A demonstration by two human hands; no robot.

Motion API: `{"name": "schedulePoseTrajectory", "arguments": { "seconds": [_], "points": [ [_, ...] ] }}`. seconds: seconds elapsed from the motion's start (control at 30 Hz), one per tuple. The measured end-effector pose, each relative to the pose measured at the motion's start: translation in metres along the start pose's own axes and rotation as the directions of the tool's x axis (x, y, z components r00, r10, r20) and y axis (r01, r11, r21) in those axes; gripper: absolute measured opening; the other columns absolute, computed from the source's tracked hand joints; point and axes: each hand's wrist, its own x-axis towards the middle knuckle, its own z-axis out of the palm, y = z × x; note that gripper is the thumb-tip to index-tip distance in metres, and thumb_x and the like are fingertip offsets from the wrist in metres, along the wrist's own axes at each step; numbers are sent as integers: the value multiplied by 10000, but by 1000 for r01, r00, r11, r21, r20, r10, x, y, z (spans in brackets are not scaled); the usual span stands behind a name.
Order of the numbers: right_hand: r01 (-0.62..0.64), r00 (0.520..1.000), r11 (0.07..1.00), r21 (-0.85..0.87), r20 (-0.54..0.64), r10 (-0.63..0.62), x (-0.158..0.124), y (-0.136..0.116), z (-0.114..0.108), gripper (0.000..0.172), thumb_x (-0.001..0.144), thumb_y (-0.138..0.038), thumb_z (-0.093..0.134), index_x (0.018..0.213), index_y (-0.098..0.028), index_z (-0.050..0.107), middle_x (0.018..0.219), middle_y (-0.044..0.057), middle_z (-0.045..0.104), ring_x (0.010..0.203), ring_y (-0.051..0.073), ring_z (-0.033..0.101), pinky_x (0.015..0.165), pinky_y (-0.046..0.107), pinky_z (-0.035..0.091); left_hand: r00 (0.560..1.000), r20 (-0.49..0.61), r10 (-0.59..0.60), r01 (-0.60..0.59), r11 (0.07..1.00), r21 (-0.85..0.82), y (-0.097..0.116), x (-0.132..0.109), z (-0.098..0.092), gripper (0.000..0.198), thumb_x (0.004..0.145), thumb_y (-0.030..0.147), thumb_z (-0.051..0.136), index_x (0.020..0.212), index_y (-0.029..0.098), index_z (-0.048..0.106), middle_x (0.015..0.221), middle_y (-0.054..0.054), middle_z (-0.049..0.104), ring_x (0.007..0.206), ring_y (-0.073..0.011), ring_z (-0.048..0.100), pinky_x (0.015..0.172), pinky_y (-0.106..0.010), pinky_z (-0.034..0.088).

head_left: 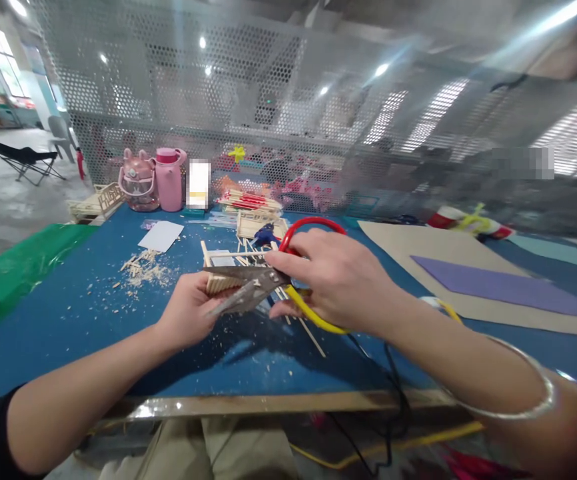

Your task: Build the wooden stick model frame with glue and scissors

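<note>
My right hand (343, 280) grips a pair of scissors (253, 287) with one red and one yellow handle, and the blades are spread apart. Between and behind those blades is a small piece made of light wooden sticks (221, 285). My left hand (188, 310) has its fingers closed round this wooden piece, partly hidden by the lower blade. A dark blue tool, perhaps a glue gun (267, 235), lies just beyond, among loose sticks. Whether the blades touch the wood I cannot tell.
Wood scraps (146, 268) lie on the blue table (83, 320) near a white card (161, 236). Pink bottles (170, 183) and bundled sticks (248, 200) stand along the mesh screen (218, 87). On the right are beige and purple sheets (498, 283). A black cable (396, 373) hangs over the front edge.
</note>
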Motion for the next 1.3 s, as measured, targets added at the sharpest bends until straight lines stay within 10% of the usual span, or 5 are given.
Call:
{"name": "schedulePoseTrajectory", "arguments": {
  "seconds": [0.47,1.3],
  "points": [
    [82,996,978,-194,49,-74,11,-12,-14,463,834,-570,365,897,-184,612,717,77,511,672,193,390,589,309,259,992,116,42,-43,999,10,-1,-11,1,271,826,347,502,839,177,713,816,-34,705,821,-194,634,788,-302,489],
    [105,985,989,-108,147,-88,18,-11,-14,559,838,-620,299,928,-163,608,673,54,519,597,153,413,546,281,254,994,-51,92,-85,989,117,-4,-12,5,194,772,257,553,638,165,659,654,-19,671,604,-136,581,610,-241,479]
  ]
}}
